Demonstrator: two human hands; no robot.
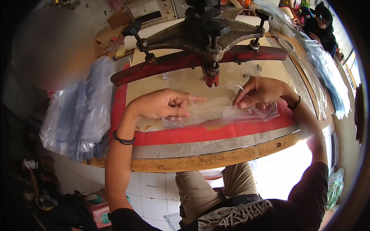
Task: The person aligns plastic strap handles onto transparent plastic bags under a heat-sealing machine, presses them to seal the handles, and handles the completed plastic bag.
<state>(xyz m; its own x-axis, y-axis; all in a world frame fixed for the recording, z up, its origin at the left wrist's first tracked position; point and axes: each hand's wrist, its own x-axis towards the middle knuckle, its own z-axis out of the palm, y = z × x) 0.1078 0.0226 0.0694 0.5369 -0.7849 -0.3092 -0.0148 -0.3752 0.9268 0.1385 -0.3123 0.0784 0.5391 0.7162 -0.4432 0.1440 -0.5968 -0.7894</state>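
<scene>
A clear plastic bag (216, 117) lies on the work surface in front of me, its see-through edges hard to trace. My right hand (266, 92) pinches its upper edge between thumb and fingers. Over the bag's left end hovers my left hand (165, 104), index finger stretched out, thumb apart and the other fingers curled; nothing shows in its grasp. Whether its fingertips touch the plastic I cannot tell. Just beyond both hands hangs a press head (210, 36) with black knobs and a curved red bar (165, 67).
Stacked clear and bluish plastic pieces (83, 104) hang over the table's left side. More plastic sheets (327, 73) lie along the right. A red strip (181, 134) runs near the wooden front edge (185, 163). Another person (323, 25) is at the far right.
</scene>
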